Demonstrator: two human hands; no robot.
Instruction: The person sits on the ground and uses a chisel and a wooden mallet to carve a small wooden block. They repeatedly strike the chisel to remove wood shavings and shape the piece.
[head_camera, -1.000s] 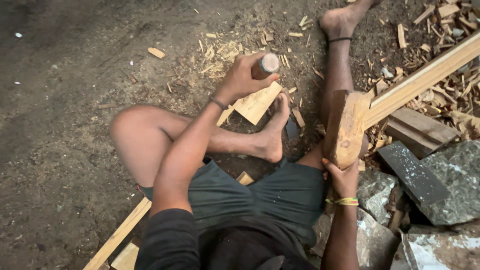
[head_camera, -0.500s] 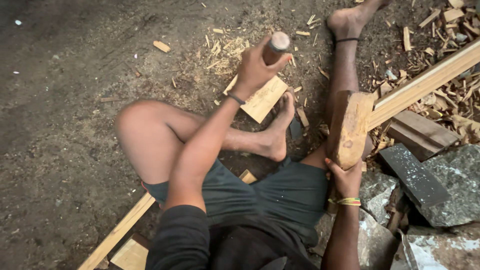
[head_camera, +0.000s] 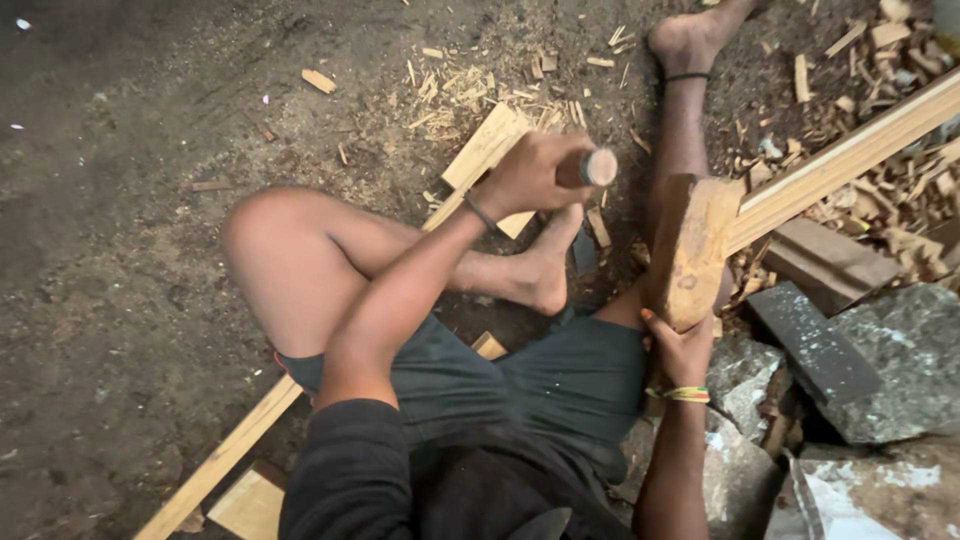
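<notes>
My left hand (head_camera: 525, 175) grips a round tool handle (head_camera: 597, 167), its butt toward my right. Right hand (head_camera: 682, 345) clamps the wooden block (head_camera: 692, 250), upright just right of that handle.

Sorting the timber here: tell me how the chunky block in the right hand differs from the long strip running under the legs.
The wooden block is short, thick and stands on end, gripped at its lower end by the right hand. The long strip is thin, narrow and lies flat on the ground, with nothing gripping it. Both are pale, raw wood.
</notes>
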